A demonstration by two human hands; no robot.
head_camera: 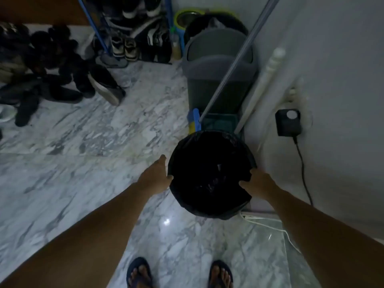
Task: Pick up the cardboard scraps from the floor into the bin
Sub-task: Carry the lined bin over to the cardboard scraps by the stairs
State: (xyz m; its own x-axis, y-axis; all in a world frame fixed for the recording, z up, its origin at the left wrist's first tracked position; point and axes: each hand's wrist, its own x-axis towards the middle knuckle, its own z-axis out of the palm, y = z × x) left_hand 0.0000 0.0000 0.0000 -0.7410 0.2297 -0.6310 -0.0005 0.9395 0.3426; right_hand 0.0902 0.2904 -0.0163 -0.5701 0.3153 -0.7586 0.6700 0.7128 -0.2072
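A round bin [211, 163] lined with a black bag stands on the marble floor near the right wall. My left hand [155, 173] grips its left rim, thumb over the edge. On the right side of the rim, my right hand [256, 182] holds the edge, fingers curled onto the bag. The inside of the bin is too dark to make out. No cardboard scraps show on the floor in this view.
A grey swing-lid bin [218, 65] and a mop handle [239, 57] stand behind the round bin. A shoe rack [133, 28] and a pile of dark shoes [52, 75] fill the far left. A black adapter [287, 122] with its cable hangs on the right wall. My sandalled feet [178, 275] are at the bottom.
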